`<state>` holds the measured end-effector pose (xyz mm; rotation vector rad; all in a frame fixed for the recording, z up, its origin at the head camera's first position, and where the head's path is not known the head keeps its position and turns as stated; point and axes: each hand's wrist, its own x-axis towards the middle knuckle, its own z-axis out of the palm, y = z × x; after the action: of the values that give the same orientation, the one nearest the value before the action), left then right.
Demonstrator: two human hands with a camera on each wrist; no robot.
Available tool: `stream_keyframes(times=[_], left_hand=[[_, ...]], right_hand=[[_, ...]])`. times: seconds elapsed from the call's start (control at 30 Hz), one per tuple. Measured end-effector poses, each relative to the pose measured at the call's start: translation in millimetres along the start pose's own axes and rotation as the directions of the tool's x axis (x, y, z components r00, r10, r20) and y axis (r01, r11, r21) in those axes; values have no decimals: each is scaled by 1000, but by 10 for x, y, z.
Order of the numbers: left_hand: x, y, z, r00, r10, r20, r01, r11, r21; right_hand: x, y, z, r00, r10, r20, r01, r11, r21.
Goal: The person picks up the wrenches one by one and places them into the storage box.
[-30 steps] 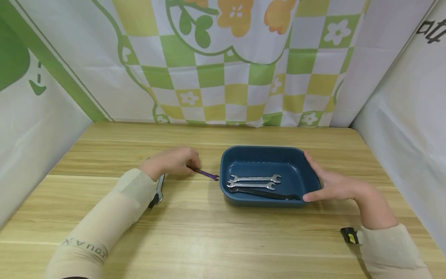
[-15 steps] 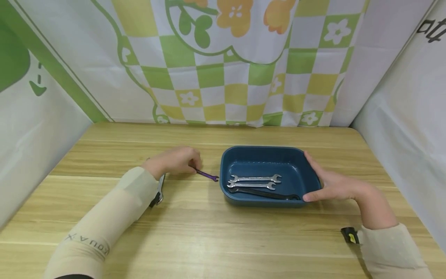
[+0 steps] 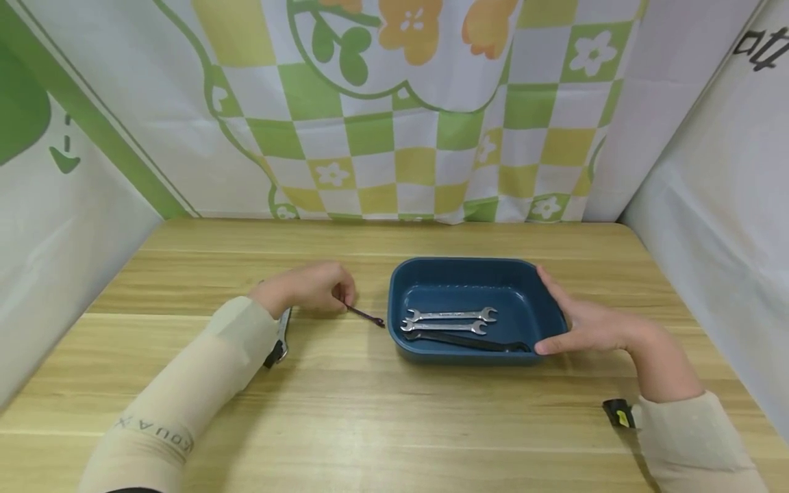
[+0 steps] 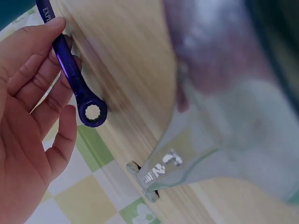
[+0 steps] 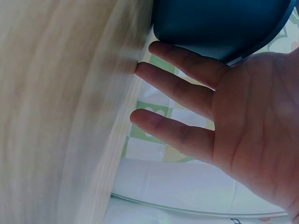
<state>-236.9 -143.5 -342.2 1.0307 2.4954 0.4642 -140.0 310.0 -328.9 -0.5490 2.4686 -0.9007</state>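
My left hand [image 3: 327,291] pinches one end of a small purple wrench [image 3: 365,315] just left of the blue tray [image 3: 397,342]. The wrench's other end points at the tray. In the left wrist view my fingers [image 4: 32,70] curl round the purple wrench [image 4: 70,70], whose ring end sticks out. My right hand [image 3: 579,322] lies with straight fingers against the tray's right wall, thumb at the front corner. The right wrist view shows that hand [image 5: 196,112] flat beside the tray [image 5: 219,23]. Two silver wrenches [image 3: 453,315] and a black one [image 3: 474,342] lie in the tray.
A silver wrench with a dark end [image 3: 281,339] lies on the wooden table [image 3: 370,411] beside my left forearm. A black and yellow piece [image 3: 618,414] sits at my right wrist. Patterned cloth walls close the table in at the back and on both sides.
The left hand has turned the purple wrench a little, so it now shows thinner and darker. The right hand and the tray have kept still.
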Motion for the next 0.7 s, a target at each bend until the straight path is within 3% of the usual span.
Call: stream_keyframes(times=[0.33,0.7], left_hand=[[-70,-27,29,1000,-7,-8,7,998,-66],[-240,-67,-78,998,-30,-56,21,988,-151]], right_hand=[[1,-5,-7,1000,1,5,-1,1000,0],[1,9,-2,1000,5,3,-4,1000,-13]])
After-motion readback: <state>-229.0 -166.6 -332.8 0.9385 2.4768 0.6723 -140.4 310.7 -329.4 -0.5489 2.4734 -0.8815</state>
